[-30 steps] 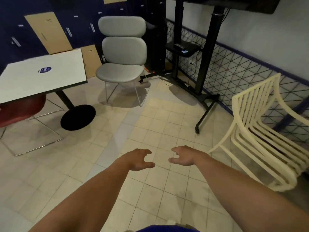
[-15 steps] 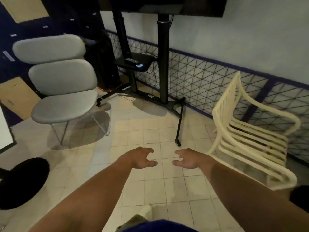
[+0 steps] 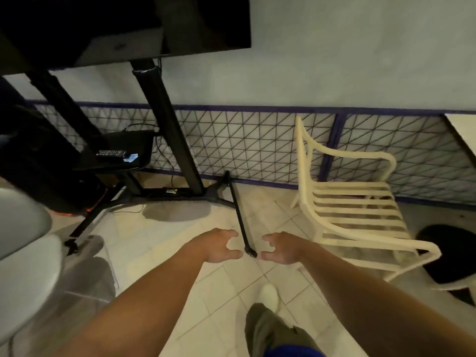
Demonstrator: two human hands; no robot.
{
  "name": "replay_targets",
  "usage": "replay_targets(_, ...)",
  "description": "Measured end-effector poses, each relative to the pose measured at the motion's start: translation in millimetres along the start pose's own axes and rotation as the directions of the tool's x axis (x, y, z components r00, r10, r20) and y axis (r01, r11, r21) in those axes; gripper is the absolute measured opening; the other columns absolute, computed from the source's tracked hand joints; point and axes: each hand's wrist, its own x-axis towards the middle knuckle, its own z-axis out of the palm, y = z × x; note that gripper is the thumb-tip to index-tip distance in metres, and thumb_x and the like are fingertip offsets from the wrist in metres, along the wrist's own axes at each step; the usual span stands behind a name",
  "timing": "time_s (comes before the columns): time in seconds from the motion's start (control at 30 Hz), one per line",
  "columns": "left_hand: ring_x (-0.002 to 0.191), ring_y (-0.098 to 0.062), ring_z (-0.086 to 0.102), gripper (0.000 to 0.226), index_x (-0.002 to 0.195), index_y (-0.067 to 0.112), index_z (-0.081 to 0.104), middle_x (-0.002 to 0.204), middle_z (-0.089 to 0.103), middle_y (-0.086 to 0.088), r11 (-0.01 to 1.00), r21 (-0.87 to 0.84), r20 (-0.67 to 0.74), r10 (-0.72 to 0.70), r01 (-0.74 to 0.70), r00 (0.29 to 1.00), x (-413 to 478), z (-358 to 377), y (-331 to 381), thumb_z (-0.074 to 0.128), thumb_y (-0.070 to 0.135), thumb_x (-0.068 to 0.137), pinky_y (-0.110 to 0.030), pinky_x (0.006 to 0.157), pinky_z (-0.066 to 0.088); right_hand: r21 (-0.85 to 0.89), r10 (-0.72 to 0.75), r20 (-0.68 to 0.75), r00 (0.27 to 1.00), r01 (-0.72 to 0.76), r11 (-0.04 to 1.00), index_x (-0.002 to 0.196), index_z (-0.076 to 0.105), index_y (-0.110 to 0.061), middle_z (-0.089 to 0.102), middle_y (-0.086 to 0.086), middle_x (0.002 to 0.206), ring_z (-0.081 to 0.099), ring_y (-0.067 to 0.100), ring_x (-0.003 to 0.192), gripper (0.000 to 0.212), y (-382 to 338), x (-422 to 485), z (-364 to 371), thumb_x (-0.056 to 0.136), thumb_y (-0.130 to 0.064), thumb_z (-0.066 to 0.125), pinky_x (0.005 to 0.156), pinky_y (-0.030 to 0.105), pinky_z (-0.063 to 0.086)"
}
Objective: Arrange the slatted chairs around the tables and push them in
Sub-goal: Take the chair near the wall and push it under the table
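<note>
Slatted chair (image 3: 360, 154), cream and unoccupied, was pictured on the tiled floor (image 3: 154, 253) at about two o'clock from the hands. One side was set along the mesh wall panel (image 3: 244, 145), and the open seat was turned toward three o'clock. There the black round base (image 3: 448, 253) of a table (image 3: 463, 130) was seen just beyond the chair's front rail. Only a white corner of the tabletop was caught at the frame's edge, so how far the seat lay beneath it could not be told. The chair was judged not yet pushed in, since its whole seat was left in plain view.

The left hand (image 3: 219, 244) and the right hand (image 3: 280, 247) were held out side by side, the right one nearer the chair, and neither was seen to touch it. Both were empty, with fingers loosely curled and thumbs parted from them, as though readied for a grip.

The work was judged to be at an early stage. This chair was still to be taken hold of, turned if needed and slid under the table. No other slatted chair was shown, so what else was done or left could not be told.

A thin black foot of a screen stand (image 3: 164, 124) was seen between the hands at twelve o'clock. The dark screen (image 3: 123, 27) was mounted at eleven o'clock. A grey padded chair (image 3: 25, 253) was cut off at nine o'clock. A pale shoe (image 3: 269, 296) was planted at six o'clock.
</note>
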Motion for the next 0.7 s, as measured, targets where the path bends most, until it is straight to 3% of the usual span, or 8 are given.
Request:
replay_targets(0.23,0.139,-0.02,0.042,0.075,0.153,0.033,0.034,0.156,0.04,0.002,0.983,0.145,0.041,0.112,-0.117,0.993,117.4,-111.6,1.8,0.059,0.065,0.089,-0.033,0.109,0.038,0.093,0.097,-0.046,0.994,-0.092,0.991,0.156,0.025,-0.019,0.034,0.004,0.158,0.033,0.022,0.142,0.08,23.3,96.3,-79.2,0.093,-0.063,0.047,0.115,0.035,0.027)
replay_targets(0.43,0.135,-0.02,0.045,0.08,0.149,0.04,0.038,0.154,0.044,0.004,0.942,0.227,0.099,0.228,-0.246,0.968,205.8,-194.8,38.1,0.058,0.074,0.079,-0.041,0.107,0.042,0.19,0.225,-0.132,0.965,-0.198,0.962,0.156,0.023,-0.021,0.033,0.003,0.159,0.031,0.023,0.144,0.079,44.0,138.6,-138.7,0.094,-0.061,0.049,0.115,0.038,0.026)
replay_targets(0.6,0.138,-0.024,0.043,0.078,0.154,0.031,0.035,0.157,0.04,-0.002,0.827,0.382,0.216,0.353,-0.412,0.91,284.7,-237.6,85.1,0.061,0.064,0.088,-0.04,0.108,0.04,0.349,0.377,-0.227,0.898,-0.287,0.892,0.155,0.027,-0.022,0.042,0.005,0.153,0.038,0.026,0.14,0.077,67.7,167.8,-174.0,0.093,-0.062,0.049,0.115,0.043,0.031)
replay_targets(0.7,0.139,-0.024,0.042,0.079,0.154,0.031,0.033,0.157,0.039,-0.001,0.732,0.462,0.286,0.411,-0.501,0.865,332.6,-258.1,115.8,0.062,0.062,0.088,-0.043,0.109,0.04,0.472,0.503,-0.288,0.815,-0.336,0.815,0.153,0.03,-0.024,0.046,0.005,0.15,0.043,0.026,0.136,0.076,84.1,187.2,-184.5,0.091,-0.064,0.049,0.112,0.043,0.036)
